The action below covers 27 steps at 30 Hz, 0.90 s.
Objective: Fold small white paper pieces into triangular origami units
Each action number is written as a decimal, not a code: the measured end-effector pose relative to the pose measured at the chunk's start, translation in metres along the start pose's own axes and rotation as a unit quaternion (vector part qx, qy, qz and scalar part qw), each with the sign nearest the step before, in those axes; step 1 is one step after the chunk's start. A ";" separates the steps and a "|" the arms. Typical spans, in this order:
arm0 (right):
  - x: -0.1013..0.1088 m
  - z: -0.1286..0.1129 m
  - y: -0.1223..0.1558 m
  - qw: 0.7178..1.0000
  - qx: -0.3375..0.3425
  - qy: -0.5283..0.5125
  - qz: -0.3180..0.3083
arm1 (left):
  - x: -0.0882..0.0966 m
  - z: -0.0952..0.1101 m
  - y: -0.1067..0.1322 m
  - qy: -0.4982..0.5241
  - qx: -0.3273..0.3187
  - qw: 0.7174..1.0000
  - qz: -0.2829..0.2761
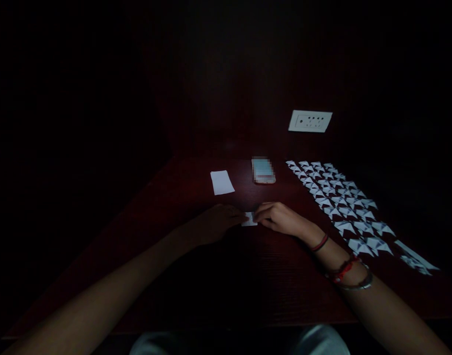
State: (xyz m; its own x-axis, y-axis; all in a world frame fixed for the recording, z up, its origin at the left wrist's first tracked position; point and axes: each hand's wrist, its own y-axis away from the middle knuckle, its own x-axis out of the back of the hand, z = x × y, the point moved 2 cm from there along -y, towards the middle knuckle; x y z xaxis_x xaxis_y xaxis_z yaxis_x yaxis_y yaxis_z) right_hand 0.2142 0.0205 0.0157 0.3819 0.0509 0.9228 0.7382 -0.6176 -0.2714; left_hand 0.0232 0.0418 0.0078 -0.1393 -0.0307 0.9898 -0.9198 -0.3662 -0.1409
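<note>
A small folded white paper piece (249, 219) lies on the dark red table (270, 276) between my two hands. My left hand (214, 223) pinches its left edge with curled fingers. My right hand (280, 218) presses on its right edge, fingers closed together. Red and dark bands circle my right wrist. The scene is very dim, so the fingertips are hard to make out.
A flat white paper slip (222, 182) lies beyond my left hand. A phone (263, 170) rests behind the hands. Several folded white paper pieces (340, 202) lie in rows at the right. A white wall socket (309, 121) sits on the back panel.
</note>
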 end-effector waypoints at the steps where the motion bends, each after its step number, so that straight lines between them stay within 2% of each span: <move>1: 0.000 0.000 0.000 1.000 -0.001 0.000 -0.001 | -0.001 0.000 0.000 0.005 0.004 1.000 0.002; 10: -0.002 0.002 0.000 1.000 -0.018 -0.004 0.004 | -0.015 -0.001 -0.003 -0.005 0.019 1.000 -0.003; 14: -0.003 0.001 0.000 0.999 -0.018 0.031 -0.001 | -0.017 0.000 -0.002 -0.006 0.030 1.000 -0.005; 21: 0.003 -0.012 0.000 0.986 -0.040 0.160 -0.041 | -0.012 0.004 -0.002 -0.021 0.053 0.998 -0.018; 24: 0.005 -0.013 0.003 0.983 -0.054 0.167 -0.043 | -0.009 0.004 -0.003 -0.016 0.049 0.999 -0.010; 27: 0.005 -0.009 0.006 0.986 -0.082 0.147 -0.014 | -0.006 0.003 -0.004 0.005 0.045 0.999 0.012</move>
State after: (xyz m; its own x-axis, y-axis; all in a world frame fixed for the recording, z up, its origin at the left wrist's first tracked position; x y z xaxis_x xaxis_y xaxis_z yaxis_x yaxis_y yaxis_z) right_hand 0.2154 0.0099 0.0215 0.1668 -0.1439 0.9754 0.6368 -0.7396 -0.2180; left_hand 0.0290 0.0406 0.0029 -0.1641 -0.0319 0.9859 -0.8794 -0.4481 -0.1609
